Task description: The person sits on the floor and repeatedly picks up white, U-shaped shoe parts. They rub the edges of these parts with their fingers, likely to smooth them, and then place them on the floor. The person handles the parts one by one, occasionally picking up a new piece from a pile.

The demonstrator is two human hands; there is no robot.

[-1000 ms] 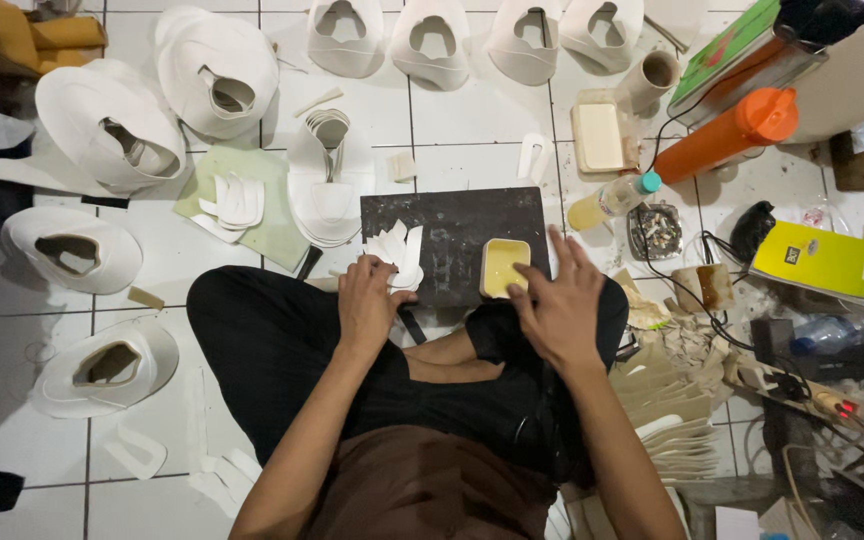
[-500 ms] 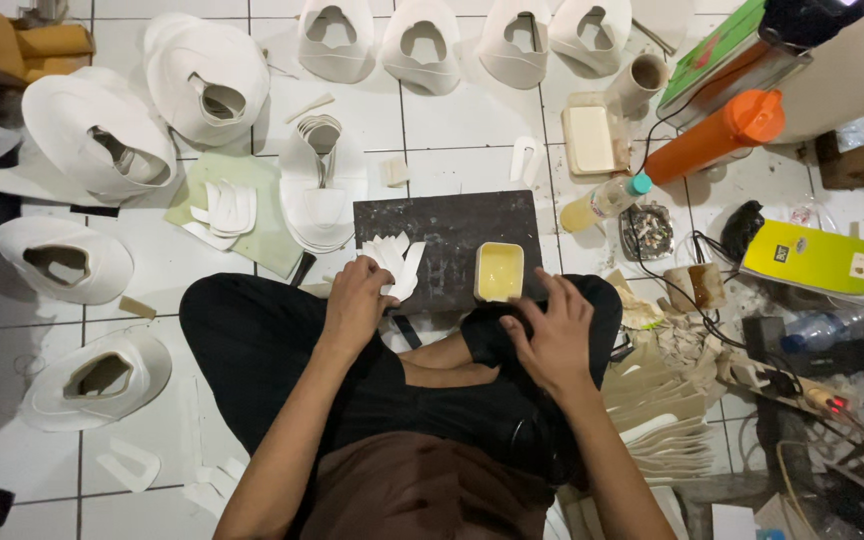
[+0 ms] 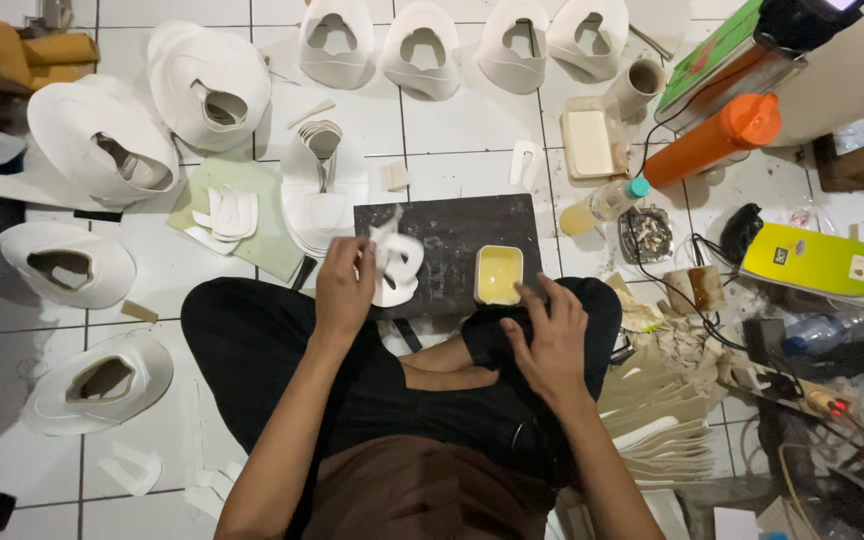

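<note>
Head view, looking down on a person seated cross-legged on a white tiled floor (image 3: 462,150). Left hand (image 3: 344,288) rests at the near left edge of a dark work surface (image 3: 452,240), its grip closed lightly on a white cut piece (image 3: 397,265) that lies partly on that board; how tightly it pinches I cannot tell. Right hand (image 3: 552,335) lies on the knee with fingers spread and nothing in its grip, fingertips just beside a small square yellow tray (image 3: 498,274) of pale liquid at the board's near right corner.

Beyond the right hand stand a clear bottle with a teal cap (image 3: 607,203), a tall orange cylinder (image 3: 712,140) lying aslant, and a flat cream rectangular block in a tray (image 3: 589,143). Farther to its right sits a flat yellow-green box (image 3: 817,262) with a small dark label and a pale square label, and a green flat package (image 3: 717,50) leans at the top.

Beyond and left of the left hand, white shaped shells (image 3: 102,145) lie scattered over the floor, with a pale green mat (image 3: 252,200) carrying small white cut-outs.
</note>
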